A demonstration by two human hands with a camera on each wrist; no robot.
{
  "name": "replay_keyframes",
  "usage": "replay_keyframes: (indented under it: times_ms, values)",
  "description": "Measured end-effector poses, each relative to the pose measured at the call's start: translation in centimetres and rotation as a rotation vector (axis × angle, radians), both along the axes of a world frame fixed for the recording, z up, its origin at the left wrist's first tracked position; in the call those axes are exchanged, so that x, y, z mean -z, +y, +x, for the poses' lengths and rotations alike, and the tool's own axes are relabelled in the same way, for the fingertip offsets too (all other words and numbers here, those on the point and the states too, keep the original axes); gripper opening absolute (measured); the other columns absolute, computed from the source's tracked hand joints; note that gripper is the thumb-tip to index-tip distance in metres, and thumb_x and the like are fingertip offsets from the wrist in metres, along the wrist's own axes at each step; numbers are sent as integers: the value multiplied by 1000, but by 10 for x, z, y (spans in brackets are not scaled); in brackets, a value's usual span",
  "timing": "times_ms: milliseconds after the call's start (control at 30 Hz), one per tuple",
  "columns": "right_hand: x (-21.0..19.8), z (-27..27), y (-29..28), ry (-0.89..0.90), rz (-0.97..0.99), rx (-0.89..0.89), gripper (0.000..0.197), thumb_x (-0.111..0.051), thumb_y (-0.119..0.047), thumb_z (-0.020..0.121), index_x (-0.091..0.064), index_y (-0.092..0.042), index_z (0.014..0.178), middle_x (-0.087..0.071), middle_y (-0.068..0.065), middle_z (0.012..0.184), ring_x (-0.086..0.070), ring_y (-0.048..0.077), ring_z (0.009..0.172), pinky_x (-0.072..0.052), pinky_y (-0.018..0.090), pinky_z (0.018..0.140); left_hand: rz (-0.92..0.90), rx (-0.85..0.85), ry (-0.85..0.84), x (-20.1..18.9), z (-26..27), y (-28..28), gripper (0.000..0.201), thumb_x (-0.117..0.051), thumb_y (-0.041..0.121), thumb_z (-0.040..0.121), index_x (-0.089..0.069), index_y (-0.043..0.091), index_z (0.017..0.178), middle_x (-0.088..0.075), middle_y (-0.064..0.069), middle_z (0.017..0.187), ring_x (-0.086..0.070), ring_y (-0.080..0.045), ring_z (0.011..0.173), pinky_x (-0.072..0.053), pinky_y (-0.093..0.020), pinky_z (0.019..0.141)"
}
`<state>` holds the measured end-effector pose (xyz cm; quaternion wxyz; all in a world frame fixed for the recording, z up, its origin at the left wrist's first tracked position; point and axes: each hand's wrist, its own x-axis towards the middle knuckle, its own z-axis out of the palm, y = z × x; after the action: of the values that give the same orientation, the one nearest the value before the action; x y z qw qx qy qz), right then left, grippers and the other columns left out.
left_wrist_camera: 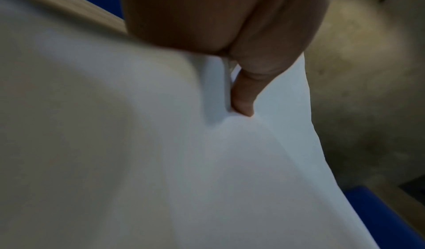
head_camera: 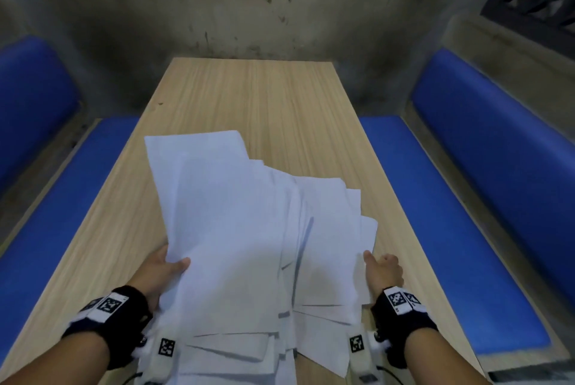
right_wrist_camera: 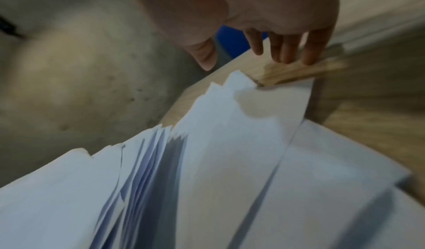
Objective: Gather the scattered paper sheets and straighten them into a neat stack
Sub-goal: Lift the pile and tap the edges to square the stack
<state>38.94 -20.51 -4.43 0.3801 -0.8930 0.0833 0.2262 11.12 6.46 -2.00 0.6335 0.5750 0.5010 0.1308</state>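
Bare table (head_camera: 249,98) beyond the fanned paper sheets (head_camera: 249,229); blue benches (head_camera: 460,229) flanking.

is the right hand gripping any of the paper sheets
No: in the right wrist view the right hand hangs beside the paper sheets with its fingers straight, holding nothing.

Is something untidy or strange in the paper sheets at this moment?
Yes. The paper sheets are fanned out, not squared: their corners step out toward the right, and the near edges splay at different angles. The left hand pinches their left edge and lifts it, while the right hand hovers beside the right edge. No tears show.
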Motion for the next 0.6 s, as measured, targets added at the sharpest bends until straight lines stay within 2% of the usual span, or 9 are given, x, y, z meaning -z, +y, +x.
replay_keyframes:
  times_ms: [67,200,300,333,400,467,500,567,600]
  values:
    - [-4,7,8,34,26,-31,65,-49,-40,90,-34,-2,140,-39,20,145,-42,39,128,-35,43,104,39,78,60,4,22,-6,37,-54,-8,88,-59,1,123,-70,-18,99,-64,-30,82,-51,-37,75]
    - [-1,-3,36,39,103,-156,77,-51,-39,91,-17,-2,149,-24,17,155,-29,34,140,-27,40,113,224,233,257,14,72,-33,27,-57,2,84,-64,6,109,-67,-14,98,-61,-27,82,-43,-27,71]
    - [7,-19,48,15,146,-231,85,-59,-29,87,-7,-5,151,-21,16,156,-27,33,141,-28,43,114,341,364,374,22,90,-47,27,-61,8,77,-67,3,103,-70,-19,102,-64,-30,85,-48,-31,70]
    - [8,-24,50,21,210,-224,89,-61,-23,86,-1,-8,151,-19,15,157,-27,32,142,-27,43,115,328,373,356,24,94,-51,31,-62,7,76,-65,2,107,-68,-22,107,-64,-30,86,-50,-33,71]
    - [14,-28,52,39,304,-191,90,-60,-11,86,3,-11,151,-20,12,156,-28,30,142,-26,40,116,288,370,312,23,98,-57,51,-62,7,79,-48,5,128,-56,-17,121,-57,-28,93,-47,-33,77]
    - [16,-28,51,101,328,-113,78,-57,-4,85,-13,-7,149,-39,16,145,-43,34,131,-37,39,106,217,326,244,21,98,-59,68,-62,5,82,-28,10,142,-49,-7,120,-52,-25,99,-41,-29,82]
    - [18,-26,50,133,326,-68,69,-56,-1,82,-25,-4,143,-50,19,135,-53,35,119,-45,39,97,161,301,219,21,96,-57,67,-61,5,82,-29,12,141,-51,-6,116,-54,-26,100,-41,-28,81]
    - [22,-25,48,196,329,-63,57,-52,2,73,-45,-1,129,-62,20,115,-62,35,100,-53,38,84,70,313,214,21,89,-51,42,-62,8,79,-51,11,119,-62,-9,108,-62,-34,103,-47,-29,77]
    - [22,-26,48,210,340,-110,53,-51,3,71,-51,0,124,-64,19,109,-64,34,97,-54,38,83,38,329,214,17,85,-49,33,-62,8,76,-59,10,108,-67,-11,107,-64,-36,105,-51,-33,81]
